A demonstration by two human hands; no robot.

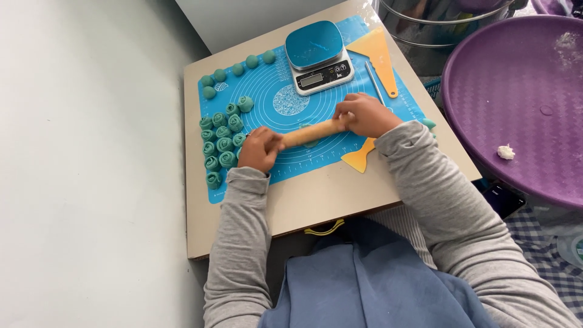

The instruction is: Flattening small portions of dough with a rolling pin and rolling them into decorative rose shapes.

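A small beige table (316,200) is seen from above, with a blue baking mat (279,79) spread over most of it. A wooden rolling pin (311,133) is laid across the middle of the mat and is held at both ends. The left hand (260,149) is curled loosely over the near-left end, and the right hand (364,114) is folded over the far-right end, fingers bent down around the wood.

For the rolling to be done well, even weight is best kept on both ends, so that the dough under the pin is spread to one thickness. The pin is best kept level and square to the body. Short, light strokes are judged safer than one hard push, since thin dough may stick or tear.

Only a sliver of teal dough (306,144) is seen at the pin's middle; its shape cannot be told.

To the left, teal dough roses (222,144) are clustered closely, and plain teal dough balls (235,70) are lined along the mat's far-left corner. A kitchen scale (317,56) is set at the far edge, with a yellow scraper (379,58) beside it.
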